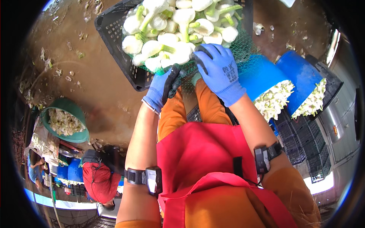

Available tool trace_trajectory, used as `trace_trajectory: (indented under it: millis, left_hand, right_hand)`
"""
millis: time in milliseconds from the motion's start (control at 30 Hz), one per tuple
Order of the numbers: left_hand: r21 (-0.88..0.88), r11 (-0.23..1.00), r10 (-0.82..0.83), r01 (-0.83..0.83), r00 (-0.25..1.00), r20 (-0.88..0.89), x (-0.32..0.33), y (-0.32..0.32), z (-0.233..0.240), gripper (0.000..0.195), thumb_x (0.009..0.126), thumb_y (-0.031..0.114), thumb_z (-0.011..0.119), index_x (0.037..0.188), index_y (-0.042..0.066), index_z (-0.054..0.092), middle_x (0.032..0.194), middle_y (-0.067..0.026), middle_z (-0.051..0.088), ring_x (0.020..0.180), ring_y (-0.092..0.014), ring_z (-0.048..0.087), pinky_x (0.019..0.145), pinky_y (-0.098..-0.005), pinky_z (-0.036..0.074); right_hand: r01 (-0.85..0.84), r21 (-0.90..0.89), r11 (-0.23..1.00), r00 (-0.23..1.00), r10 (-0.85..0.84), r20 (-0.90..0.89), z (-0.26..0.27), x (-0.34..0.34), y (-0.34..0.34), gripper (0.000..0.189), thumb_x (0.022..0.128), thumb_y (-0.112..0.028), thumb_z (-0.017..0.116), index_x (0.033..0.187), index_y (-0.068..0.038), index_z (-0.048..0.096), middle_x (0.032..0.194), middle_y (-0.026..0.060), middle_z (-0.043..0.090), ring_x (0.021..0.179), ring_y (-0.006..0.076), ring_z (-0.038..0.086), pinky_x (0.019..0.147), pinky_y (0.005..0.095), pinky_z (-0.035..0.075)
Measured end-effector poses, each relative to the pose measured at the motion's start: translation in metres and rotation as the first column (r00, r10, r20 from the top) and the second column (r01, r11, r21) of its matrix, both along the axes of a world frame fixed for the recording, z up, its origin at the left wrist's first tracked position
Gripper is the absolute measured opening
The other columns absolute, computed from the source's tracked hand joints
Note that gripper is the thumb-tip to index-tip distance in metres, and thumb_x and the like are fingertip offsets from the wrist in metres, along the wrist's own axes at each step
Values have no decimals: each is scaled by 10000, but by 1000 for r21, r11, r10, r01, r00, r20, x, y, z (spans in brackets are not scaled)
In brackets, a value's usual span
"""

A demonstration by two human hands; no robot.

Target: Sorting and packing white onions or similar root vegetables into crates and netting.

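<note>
A green mesh net filled with white fresh garlic bulbs, their cut green stems showing, lies in a black plastic crate. At the crate's near side my left hand, in a blue glove with dark palm coating, pinches the bunched edge of the net. My right hand, gloved the same way, has its fingers curled on the net beside the nearest bulbs; its fingertips are partly hidden. More loose mesh spreads to the right, past my right hand.
Blue barrels at the right spill pale trimmings, with stacked black crates beyond. A green tub of peelings stands at the left. A person in red bends nearby; another person is farther left. Peel scraps litter the brown floor.
</note>
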State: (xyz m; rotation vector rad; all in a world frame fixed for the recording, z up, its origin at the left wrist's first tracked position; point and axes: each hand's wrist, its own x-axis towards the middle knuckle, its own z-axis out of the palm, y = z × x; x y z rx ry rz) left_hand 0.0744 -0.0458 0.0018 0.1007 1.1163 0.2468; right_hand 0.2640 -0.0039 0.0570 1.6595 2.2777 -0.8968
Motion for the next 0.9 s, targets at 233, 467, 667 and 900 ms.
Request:
trace_trajectory:
  millis: [233, 467, 667, 900]
  left_hand:
    - [146, 989, -35, 35, 999, -7, 1, 1, -7, 255, 946, 324, 498, 885, 88, 572, 594, 43, 477, 417, -28, 346, 361, -174, 268]
    - [-31, 995, -96, 97, 995, 33, -5, 0, -3, 253, 947, 316, 502, 831, 102, 572, 573, 51, 472, 439, -25, 380, 386, -184, 295]
    - [25, 999, 38, -39, 999, 19, -2, -6, -13, 222, 949, 273, 509, 828, 96, 563, 652, 53, 497, 514, -10, 416, 426, -165, 311]
    - [-78, 992, -93, 96, 994, 50, -15, -6, -13, 193, 934, 231, 539, 904, 45, 583, 715, 9, 517, 645, -71, 464, 573, -219, 413]
  right_hand:
    - [-200, 160, 967, 974, 214, -76, -53, -17, 8, 575, 741, -101, 558, 1297, -213, 459, 1202, 60, 515, 1018, 234, 517, 857, 376, 419]
    - [-195, -207, 959, 979, 204, 25, 7, 10, 34, 549, 708, -182, 666, 1216, -111, 472, 1190, 95, 511, 1014, 255, 539, 827, 384, 458]
    - [-280, -18, 960, 941, 278, 193, -46, 15, 31, 521, 716, -16, 566, 1214, -119, 458, 1199, 133, 484, 984, 284, 566, 810, 385, 486]
    - [77, -12, 997, 993, -78, -83, 38, 59, 0, 605, 752, -80, 600, 1322, -138, 404, 1322, 157, 420, 1088, 329, 517, 915, 384, 435]
